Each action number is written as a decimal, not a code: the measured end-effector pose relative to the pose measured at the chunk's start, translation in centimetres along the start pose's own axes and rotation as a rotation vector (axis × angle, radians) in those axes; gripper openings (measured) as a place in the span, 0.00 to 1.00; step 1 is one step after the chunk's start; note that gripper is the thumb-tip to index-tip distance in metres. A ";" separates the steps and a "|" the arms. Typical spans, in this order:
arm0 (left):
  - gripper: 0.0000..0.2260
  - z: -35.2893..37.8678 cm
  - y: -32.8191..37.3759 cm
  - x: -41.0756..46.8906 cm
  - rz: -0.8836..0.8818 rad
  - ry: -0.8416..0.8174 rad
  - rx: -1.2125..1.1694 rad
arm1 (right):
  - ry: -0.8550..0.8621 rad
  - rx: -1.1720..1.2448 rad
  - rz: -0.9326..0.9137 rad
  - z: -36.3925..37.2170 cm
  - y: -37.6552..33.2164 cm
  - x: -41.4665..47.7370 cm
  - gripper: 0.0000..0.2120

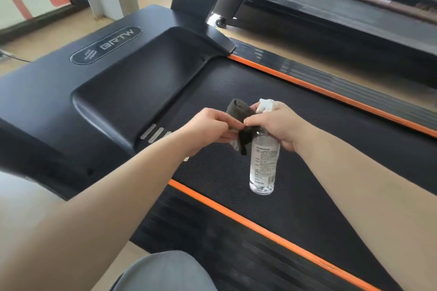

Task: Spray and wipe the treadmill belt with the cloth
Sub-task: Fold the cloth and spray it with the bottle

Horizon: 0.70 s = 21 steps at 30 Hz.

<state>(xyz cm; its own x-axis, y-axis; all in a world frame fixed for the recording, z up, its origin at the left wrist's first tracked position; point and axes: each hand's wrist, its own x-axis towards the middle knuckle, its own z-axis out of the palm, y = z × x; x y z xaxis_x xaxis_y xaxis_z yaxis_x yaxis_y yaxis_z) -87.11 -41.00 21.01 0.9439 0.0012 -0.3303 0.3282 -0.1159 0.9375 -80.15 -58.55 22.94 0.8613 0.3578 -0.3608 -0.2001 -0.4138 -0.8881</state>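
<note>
Above the belt [307, 149], the left hand [208, 125] pinches the cloth [238, 111] at its 3 o'clock. The right hand [276, 123] grips the bottle [263, 163] by the neck, and the bottle hangs toward 6 o'clock.

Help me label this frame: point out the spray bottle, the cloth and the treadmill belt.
spray bottle [263, 160]: head view, on its clear labelled body.
cloth [237, 108]: head view, on its upper folded part.
treadmill belt [272, 82]: head view, on bare textured surface beyond the bottle.
</note>
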 end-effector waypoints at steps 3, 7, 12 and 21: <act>0.10 -0.8 -1.7 1.3 -0.002 0.116 0.005 | -0.019 0.003 -0.010 0.1 0.5 -0.3 0.15; 0.25 -1.1 -3.2 3.1 0.084 0.084 0.238 | -0.104 0.075 0.011 -0.2 0.4 -0.4 0.11; 0.16 -3.0 -2.7 3.7 0.142 -0.190 0.158 | -0.105 0.078 0.014 -0.7 0.1 -0.7 0.11; 0.06 1.1 -3.7 3.6 0.029 -0.095 0.226 | 0.124 -0.098 -0.081 -1.2 3.1 -2.8 0.10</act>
<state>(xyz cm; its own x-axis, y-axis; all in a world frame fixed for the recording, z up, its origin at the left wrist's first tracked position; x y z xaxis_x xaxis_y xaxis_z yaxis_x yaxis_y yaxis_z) -84.95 -41.67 16.18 0.9417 -0.0976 -0.3221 0.2738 -0.3341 0.9019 -82.60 -61.80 21.54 0.9249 0.2896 -0.2463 -0.0869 -0.4698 -0.8785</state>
